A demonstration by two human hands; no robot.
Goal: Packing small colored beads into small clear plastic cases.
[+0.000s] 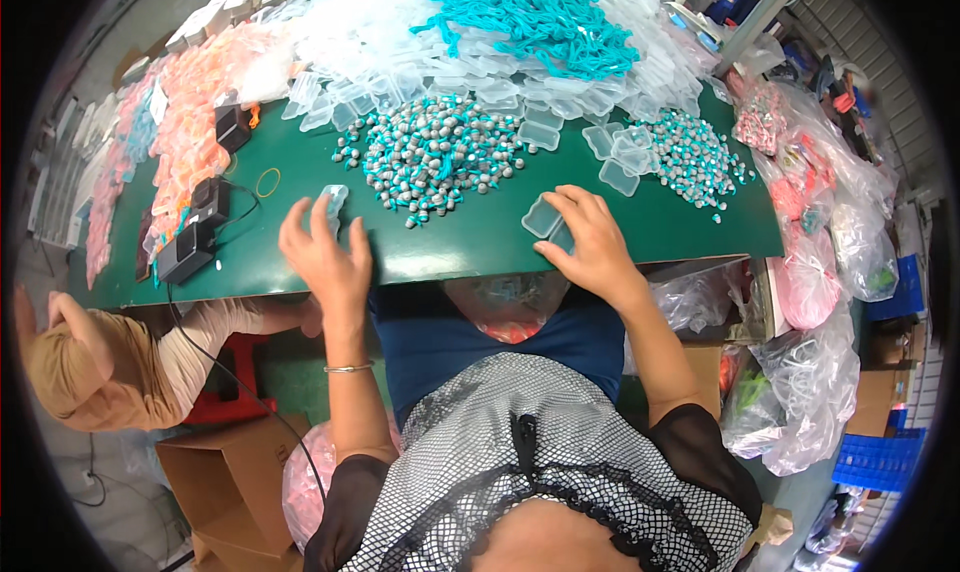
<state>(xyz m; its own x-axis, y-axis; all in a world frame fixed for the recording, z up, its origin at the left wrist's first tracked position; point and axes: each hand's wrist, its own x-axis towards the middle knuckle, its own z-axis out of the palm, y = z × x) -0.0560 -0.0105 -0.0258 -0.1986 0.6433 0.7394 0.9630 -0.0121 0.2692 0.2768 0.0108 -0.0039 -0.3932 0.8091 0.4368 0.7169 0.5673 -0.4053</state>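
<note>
My left hand [328,257] is over the green table with its fingers spread. Beside its fingertips lies a small clear plastic piece [337,198], partly hidden by the fingers; whether they touch it I cannot tell. At the table's near edge, my right hand [592,242] grips a small clear plastic case [542,217] between thumb and fingers. Between and beyond the hands sits a heap of small grey and teal round-headed pieces [440,152]. Several clear cases [632,150] lie between that heap and a smaller pile of similar pieces [692,157] at the right.
At the back, clear cases form a large mound [350,22] topped by teal strap-like pieces [540,22]. Orange pieces [190,92] and black boxes with a cable [190,247] occupy the left side. Another person [110,362] is at lower left; plastic bags [810,282] crowd the right.
</note>
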